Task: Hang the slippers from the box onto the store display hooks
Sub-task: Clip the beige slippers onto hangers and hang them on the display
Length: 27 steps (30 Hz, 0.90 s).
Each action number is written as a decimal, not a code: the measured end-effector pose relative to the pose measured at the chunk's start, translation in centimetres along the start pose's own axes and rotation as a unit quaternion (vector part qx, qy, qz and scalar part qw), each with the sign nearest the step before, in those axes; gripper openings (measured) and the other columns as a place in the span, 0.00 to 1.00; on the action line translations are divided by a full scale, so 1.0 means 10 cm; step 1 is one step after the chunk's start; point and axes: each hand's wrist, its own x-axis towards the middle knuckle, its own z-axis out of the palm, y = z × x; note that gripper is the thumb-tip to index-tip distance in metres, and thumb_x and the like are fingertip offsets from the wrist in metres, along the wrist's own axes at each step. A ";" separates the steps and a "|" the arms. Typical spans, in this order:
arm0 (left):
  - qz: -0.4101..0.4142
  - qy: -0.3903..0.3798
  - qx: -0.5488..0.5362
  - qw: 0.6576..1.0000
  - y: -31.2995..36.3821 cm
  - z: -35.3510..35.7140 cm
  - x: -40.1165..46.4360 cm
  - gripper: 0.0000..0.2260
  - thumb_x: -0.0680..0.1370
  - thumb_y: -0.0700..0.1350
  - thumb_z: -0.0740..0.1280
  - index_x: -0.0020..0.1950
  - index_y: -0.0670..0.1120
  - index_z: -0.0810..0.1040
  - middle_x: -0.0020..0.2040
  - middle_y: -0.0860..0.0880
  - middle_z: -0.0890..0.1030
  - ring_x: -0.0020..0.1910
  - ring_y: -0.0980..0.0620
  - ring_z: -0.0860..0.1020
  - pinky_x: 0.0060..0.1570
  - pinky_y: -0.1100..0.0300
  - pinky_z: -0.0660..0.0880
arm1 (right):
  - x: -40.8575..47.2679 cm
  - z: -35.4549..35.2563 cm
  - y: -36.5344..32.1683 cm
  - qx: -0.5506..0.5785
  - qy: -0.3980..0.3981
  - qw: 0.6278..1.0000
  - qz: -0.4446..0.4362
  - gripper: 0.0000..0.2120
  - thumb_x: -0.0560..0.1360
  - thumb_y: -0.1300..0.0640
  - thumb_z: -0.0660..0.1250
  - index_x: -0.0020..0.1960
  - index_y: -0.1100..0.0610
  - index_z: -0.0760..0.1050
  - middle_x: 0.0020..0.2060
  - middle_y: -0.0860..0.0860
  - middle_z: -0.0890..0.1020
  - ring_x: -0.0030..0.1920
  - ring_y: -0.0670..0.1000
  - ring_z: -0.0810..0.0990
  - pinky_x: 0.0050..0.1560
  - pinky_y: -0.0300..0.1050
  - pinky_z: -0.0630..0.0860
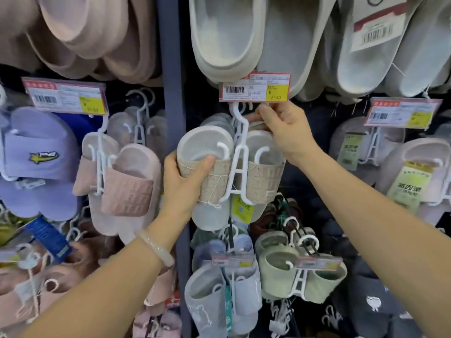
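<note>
Beige slippers (217,167) on a white plastic hanger (238,157) hang at the middle of a crowded store display wall, directly below a price tag (255,87) marked 21.50. We grip the left slipper of the pair with our left hand (185,181), thumb curled over the woven strap and fingers wrapped behind it. Our right hand (285,132) is raised beside the top of the hanger, fingertips pinched together just under the price tag, close to the hanger's hook; we cannot tell exactly what they pinch. A pale bangle (156,247) circles our left wrist. Pink slippers (122,181) hang to the left, lilac slippers (36,162) further left, green slippers (292,272) and grey slippers (214,298) below, and large pale pairs (227,35) above.
</note>
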 end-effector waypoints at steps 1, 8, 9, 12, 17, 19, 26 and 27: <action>0.006 0.004 -0.007 1.000 0.01 0.02 0.01 0.26 0.64 0.54 0.74 0.57 0.51 0.68 0.52 0.54 0.78 0.47 0.61 0.80 0.42 0.66 0.78 | 0.03 0.01 -0.01 0.002 0.007 1.000 -0.003 0.08 0.79 0.65 0.58 0.51 0.56 0.75 0.38 0.46 0.85 0.40 0.45 0.84 0.41 0.38 0.79; 0.013 0.005 0.111 0.994 0.04 0.14 0.00 0.25 0.68 0.57 0.73 0.58 0.52 0.66 0.51 0.59 0.75 0.51 0.60 0.76 0.50 0.60 0.75 | 0.14 -0.08 0.20 -0.059 -0.002 0.994 0.091 0.07 0.78 0.56 0.61 0.43 0.54 0.75 0.33 0.47 0.85 0.37 0.46 0.83 0.44 0.40 0.79; 0.024 0.002 0.135 0.991 0.04 0.15 -0.01 0.25 0.68 0.59 0.72 0.58 0.53 0.66 0.52 0.59 0.75 0.52 0.60 0.76 0.50 0.60 0.74 | 0.16 -0.08 0.22 -0.066 -0.003 0.993 0.096 0.07 0.78 0.56 0.61 0.43 0.54 0.75 0.32 0.46 0.84 0.36 0.44 0.83 0.43 0.38 0.79; 0.035 -0.029 0.194 0.980 0.01 0.19 -0.02 0.33 0.71 0.63 0.66 0.68 0.46 0.63 0.64 0.49 0.73 0.64 0.50 0.72 0.62 0.51 0.71 | 0.26 -0.07 0.23 -0.106 -0.003 0.990 0.095 0.08 0.78 0.59 0.61 0.41 0.53 0.75 0.29 0.42 0.83 0.35 0.41 0.82 0.44 0.36 0.78; 0.028 -0.065 0.274 0.959 -0.10 0.30 -0.09 0.49 0.69 0.63 0.68 0.75 0.53 0.36 0.76 0.43 0.49 0.74 0.45 0.54 0.69 0.47 0.58 | 0.36 -0.07 0.23 -0.139 -0.026 0.986 0.093 0.09 0.78 0.62 0.59 0.56 0.64 0.74 0.52 0.64 0.80 0.46 0.58 0.83 0.56 0.57 0.77; 0.034 -0.067 0.292 0.953 -0.13 0.32 -0.07 0.52 0.68 0.62 0.71 0.75 0.55 0.34 0.76 0.42 0.47 0.75 0.43 0.53 0.69 0.45 0.57 | 0.38 -0.08 0.23 -0.128 -0.035 0.985 0.110 0.12 0.78 0.62 0.60 0.58 0.67 0.72 0.56 0.67 0.77 0.48 0.60 0.82 0.56 0.60 0.76; 0.063 -0.069 0.351 0.932 -0.25 0.35 -0.10 0.41 0.73 0.58 0.67 0.75 0.59 0.40 0.76 0.41 0.42 0.75 0.40 0.50 0.70 0.44 0.56 | 0.11 -0.33 0.46 -0.236 -0.032 0.959 0.155 0.20 0.74 0.45 0.64 0.61 0.54 0.70 0.50 0.46 0.75 0.47 0.41 0.74 0.42 0.32 0.69; 0.069 -0.066 0.358 0.929 -0.27 0.35 -0.10 0.41 0.73 0.58 0.67 0.75 0.58 0.42 0.76 0.41 0.42 0.75 0.40 0.49 0.70 0.44 0.56 | 0.05 -0.36 0.52 -0.229 -0.031 0.958 0.170 0.21 0.75 0.45 0.64 0.63 0.54 0.69 0.50 0.46 0.74 0.48 0.42 0.74 0.42 0.34 0.69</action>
